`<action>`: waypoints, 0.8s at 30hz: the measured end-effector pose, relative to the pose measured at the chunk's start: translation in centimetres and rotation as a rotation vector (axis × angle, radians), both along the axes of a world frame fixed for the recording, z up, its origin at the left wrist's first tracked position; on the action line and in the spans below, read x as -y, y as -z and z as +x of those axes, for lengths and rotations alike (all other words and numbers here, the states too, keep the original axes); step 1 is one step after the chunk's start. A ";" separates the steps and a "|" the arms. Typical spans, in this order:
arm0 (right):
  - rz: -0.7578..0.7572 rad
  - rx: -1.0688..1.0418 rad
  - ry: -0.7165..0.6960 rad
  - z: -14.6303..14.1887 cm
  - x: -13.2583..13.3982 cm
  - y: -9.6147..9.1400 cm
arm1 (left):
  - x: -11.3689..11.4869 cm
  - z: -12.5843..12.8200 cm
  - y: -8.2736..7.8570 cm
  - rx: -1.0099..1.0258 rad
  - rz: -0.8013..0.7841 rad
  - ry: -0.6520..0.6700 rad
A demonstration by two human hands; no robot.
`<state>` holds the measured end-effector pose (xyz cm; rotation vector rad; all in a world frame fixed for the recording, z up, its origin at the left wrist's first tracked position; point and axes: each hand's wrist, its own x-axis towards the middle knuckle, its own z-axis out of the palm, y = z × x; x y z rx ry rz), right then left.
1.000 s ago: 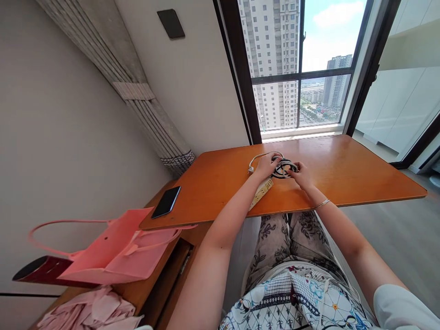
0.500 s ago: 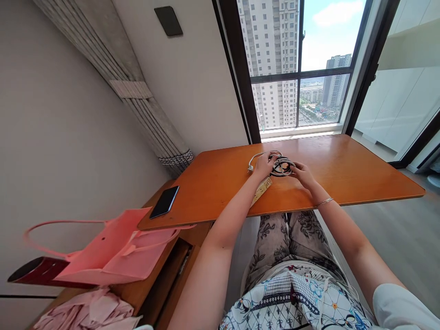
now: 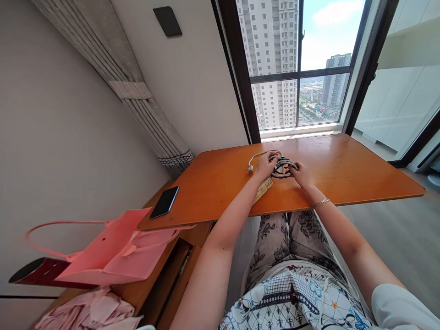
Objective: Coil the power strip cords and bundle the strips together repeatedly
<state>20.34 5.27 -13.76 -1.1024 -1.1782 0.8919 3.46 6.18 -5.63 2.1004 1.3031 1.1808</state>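
A coil of dark and white cable (image 3: 282, 167) lies on the orange wooden table (image 3: 343, 169) in front of me. My left hand (image 3: 265, 165) grips the coil's left side with curled fingers. My right hand (image 3: 301, 173) pinches the coil's right side. A loose white cable end with a plug (image 3: 251, 167) curves out to the left of my left hand. A cream power strip (image 3: 262, 189) lies under my left wrist, partly hidden by the arm.
A black phone (image 3: 165, 201) lies near the table's left corner. A pink tote bag (image 3: 117, 250) and pink cloth (image 3: 89, 311) rest on a lower wooden unit at the left. A large window stands behind the table, with a grey curtain at the left.
Both hands stay on the coil; my right hand drew back slightly, then closed in on the coil again. The view shifted a little.
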 end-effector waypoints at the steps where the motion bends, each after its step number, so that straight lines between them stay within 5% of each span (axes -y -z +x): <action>1: -0.003 0.032 0.012 0.0 0.0 0.1 | 0.0 0.0 0.1 -0.001 0.000 0.004; 13: 0.001 0.159 0.161 0.2 -1.2 0.7 | -0.6 -0.1 1.8 0.093 0.065 0.047; 24: 0.092 -0.066 -0.114 0.1 -0.4 0.1 | -1.0 -0.1 2.1 0.146 0.105 -0.088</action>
